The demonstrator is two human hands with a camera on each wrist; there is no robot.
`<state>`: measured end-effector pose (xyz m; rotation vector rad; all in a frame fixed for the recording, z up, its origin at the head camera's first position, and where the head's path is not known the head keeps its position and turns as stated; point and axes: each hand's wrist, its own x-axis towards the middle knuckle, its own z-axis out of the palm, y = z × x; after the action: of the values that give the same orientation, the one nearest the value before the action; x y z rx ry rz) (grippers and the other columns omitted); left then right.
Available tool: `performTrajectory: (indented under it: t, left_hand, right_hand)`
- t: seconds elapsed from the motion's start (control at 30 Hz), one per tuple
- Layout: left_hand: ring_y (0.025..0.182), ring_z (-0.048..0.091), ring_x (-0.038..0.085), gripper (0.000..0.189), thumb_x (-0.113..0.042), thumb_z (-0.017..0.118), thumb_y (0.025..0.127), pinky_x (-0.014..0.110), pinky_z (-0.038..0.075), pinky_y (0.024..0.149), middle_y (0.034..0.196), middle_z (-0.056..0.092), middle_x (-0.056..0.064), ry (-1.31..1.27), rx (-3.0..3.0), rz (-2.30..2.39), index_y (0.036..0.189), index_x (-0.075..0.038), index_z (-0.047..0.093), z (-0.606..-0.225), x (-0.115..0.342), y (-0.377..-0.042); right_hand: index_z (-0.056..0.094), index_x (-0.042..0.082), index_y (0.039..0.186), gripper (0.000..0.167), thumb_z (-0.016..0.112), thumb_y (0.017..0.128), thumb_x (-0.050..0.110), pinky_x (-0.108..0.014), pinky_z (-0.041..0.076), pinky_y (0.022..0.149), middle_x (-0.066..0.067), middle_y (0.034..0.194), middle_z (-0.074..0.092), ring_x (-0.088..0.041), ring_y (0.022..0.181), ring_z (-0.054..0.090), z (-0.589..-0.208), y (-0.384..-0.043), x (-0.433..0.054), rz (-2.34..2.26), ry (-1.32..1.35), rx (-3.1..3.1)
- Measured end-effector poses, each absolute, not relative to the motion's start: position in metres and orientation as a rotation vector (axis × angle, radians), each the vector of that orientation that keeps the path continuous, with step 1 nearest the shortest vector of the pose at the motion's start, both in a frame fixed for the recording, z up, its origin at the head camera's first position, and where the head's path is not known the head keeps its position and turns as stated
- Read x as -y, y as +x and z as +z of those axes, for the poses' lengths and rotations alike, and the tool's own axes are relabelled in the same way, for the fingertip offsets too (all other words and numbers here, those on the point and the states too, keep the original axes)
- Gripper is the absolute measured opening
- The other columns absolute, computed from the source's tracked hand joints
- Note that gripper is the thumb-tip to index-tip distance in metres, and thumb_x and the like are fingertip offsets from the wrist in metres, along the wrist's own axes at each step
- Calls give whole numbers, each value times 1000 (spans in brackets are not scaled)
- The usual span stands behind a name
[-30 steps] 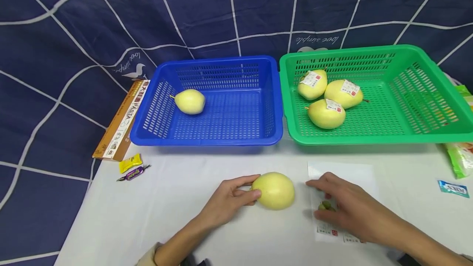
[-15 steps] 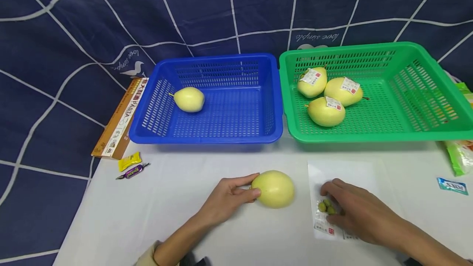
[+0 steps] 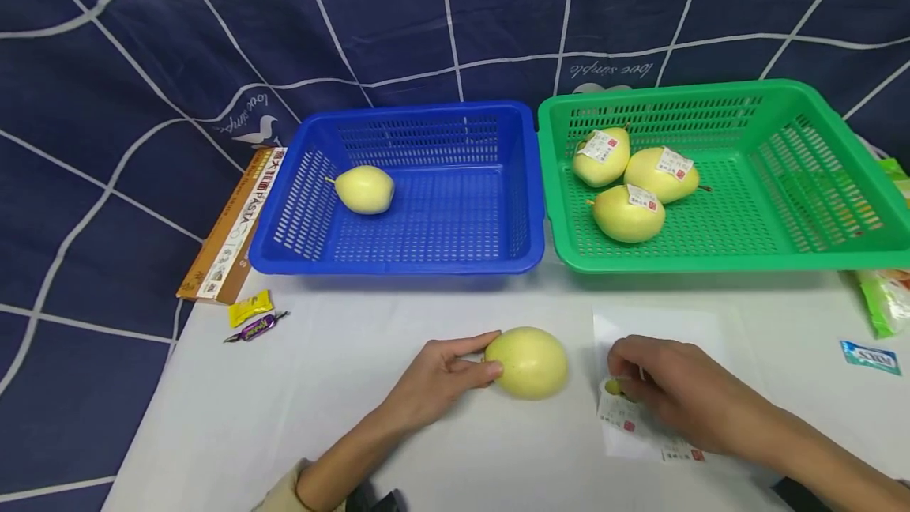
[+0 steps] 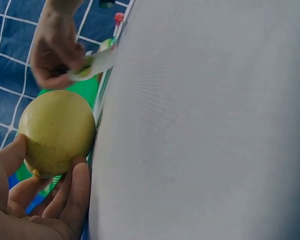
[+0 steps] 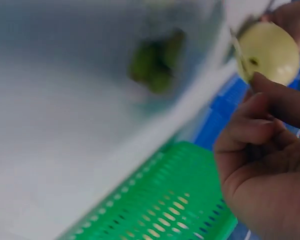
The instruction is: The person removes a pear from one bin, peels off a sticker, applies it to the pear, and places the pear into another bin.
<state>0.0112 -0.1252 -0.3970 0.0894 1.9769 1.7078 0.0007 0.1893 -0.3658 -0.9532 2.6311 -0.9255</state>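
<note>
My left hand (image 3: 435,387) holds a yellow pear (image 3: 530,363) by its stem end on the white table, thumb and fingers at either side. To its right, my right hand (image 3: 686,393) pinches a small label (image 3: 617,412) with a green fruit picture, grey print and a red square mark. In the left wrist view the label (image 4: 101,64) juts from the fingertips, lifted at an angle. Below that hand lies a white sticker sheet (image 3: 657,324) bearing another label (image 3: 684,453). A blurred green fruit print (image 5: 157,65) shows on the sheet in the right wrist view.
A blue basket (image 3: 426,267) with one unlabelled pear (image 3: 365,190) stands at the back. Beside it, a green basket (image 3: 739,262) holds three labelled pears (image 3: 629,213). A pasta box (image 3: 235,227) and wrapped sweets (image 3: 250,308) lie left; a blue packet (image 3: 870,357) lies right.
My right hand has come down onto the sticker sheet, closed its fingertips on a label and raised it from the sheet. The left hand and its pear have stayed in place.
</note>
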Motion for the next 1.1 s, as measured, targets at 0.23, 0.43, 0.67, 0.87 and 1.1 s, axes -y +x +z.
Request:
performTrajectory:
  t: [0.23, 0.43, 0.67, 0.87, 1.1]
  left_hand:
    - [94, 71, 20, 49, -27, 69, 94, 26, 52, 89, 111, 71, 11, 106, -1987, 1701, 138, -8, 57, -397, 125, 9]
    - [93, 71, 21, 49, -26, 70, 94, 21, 51, 74, 102, 74, 10, 75, -1966, 1697, 138, -10, 58, -397, 126, 8]
    - [92, 71, 20, 48, -26, 68, 95, 19, 45, 61, 104, 73, 11, 76, -1953, 1685, 139, -11, 57, -396, 126, 7]
    - [96, 70, 20, 48, -24, 68, 95, 23, 50, 85, 115, 70, 12, 100, -1944, 1699, 139, -9, 57, -395, 126, 6]
    - [96, 70, 21, 49, -25, 67, 96, 24, 50, 85, 118, 69, 12, 102, -1929, 1701, 140, -9, 56, -397, 127, 7]
  right_hand:
    - [56, 26, 96, 36, 74, 85, -3, -14, 40, 52, 16, 76, 50, 1, 63, 46, -342, -8, -170, -1354, -1178, -2446]
    - [59, 24, 101, 33, 73, 86, -2, -15, 43, 53, 13, 83, 57, 1, 64, 48, -337, -14, -148, -1407, -1256, -2377]
    - [61, 21, 100, 29, 72, 87, -3, -16, 45, 59, 14, 85, 55, 0, 69, 49, -341, -23, -124, -1337, -1317, -2431]
    - [65, 19, 101, 31, 72, 85, -6, -20, 47, 62, 13, 88, 57, -2, 75, 51, -343, -26, -114, -1244, -1275, -2509]
    - [67, 18, 106, 31, 72, 85, -4, -19, 48, 61, 12, 97, 59, 0, 73, 50, -344, -24, -115, -1153, -1250, -2502]
